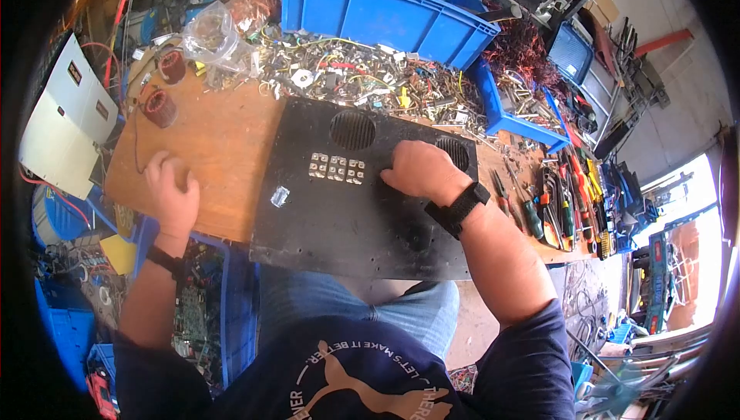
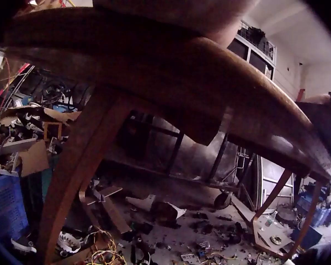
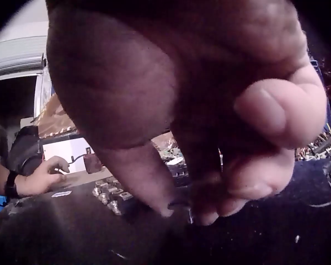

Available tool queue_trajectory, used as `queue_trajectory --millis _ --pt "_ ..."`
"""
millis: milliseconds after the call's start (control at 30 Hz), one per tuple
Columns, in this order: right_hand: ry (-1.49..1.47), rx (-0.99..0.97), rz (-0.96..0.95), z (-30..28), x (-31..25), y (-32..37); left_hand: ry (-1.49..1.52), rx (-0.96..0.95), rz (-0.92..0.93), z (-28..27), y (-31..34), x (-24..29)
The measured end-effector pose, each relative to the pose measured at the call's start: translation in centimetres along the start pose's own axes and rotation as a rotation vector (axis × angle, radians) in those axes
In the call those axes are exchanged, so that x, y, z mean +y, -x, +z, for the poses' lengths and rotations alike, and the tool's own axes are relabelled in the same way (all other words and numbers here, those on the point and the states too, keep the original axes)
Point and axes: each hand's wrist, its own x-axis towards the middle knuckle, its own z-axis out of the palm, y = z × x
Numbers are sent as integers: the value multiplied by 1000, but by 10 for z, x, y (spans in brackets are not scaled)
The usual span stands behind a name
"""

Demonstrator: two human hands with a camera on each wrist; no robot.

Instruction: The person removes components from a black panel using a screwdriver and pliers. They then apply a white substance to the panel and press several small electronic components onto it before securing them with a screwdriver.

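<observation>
The relation that the next move seems to turn on is the short gap between the right hand [image 1: 422, 170] and the neat cluster of small silver metal blocks [image 1: 337, 168], which lies just to the left of the right fingertips. That cluster sits in 3 side-by-side groups on the broad flat black panel [image 1: 331, 223], left of the panel's middle, and its long axis runs left to right, tipping slightly toward the person at the right end. The panel lies flat on the brown wooden worktop [image 1: 231, 138], its longer side running the same way, with 2 round ribbed black vents [image 1: 352, 130] along its far side. The right hand is clearly the nearer of the 2 hands: its thumb and fingertips are drawn narrowly together at the panel's surface, pinching what looks like a small dark glinting piece [image 3: 181, 207], too dim to name. The left hand [image 1: 174, 195] is well apart, at the worktop's left end beyond the panel's edge, its fingers loosely bent and no thing seen in them. Between it and the cluster lies a small shiny silvery-white label [image 1: 280, 196], so reaching the blocks with the left hand would probably mean crossing over that.
</observation>
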Motion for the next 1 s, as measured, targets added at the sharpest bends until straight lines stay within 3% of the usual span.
queue_trajectory --millis 67,167,367,567,667,1000 --pt "53 -24 -15 0 0 -2 8 4 -2 0 0 0" --pt "163 175 -262 23 19 -10 14 9 -7 0 0 -1" --pt "94 405 -245 22 16 -5 3 -5 -9 0 1 -1" --pt "-105 242 -93 24 12 5 -10 0 -7 1 2 -4" --pt "-137 362 -260 28 16 10 -15 0 6 -1 0 -2" --pt "-217 296 -387 25 26 8 13 23 -9 2 1 -4"
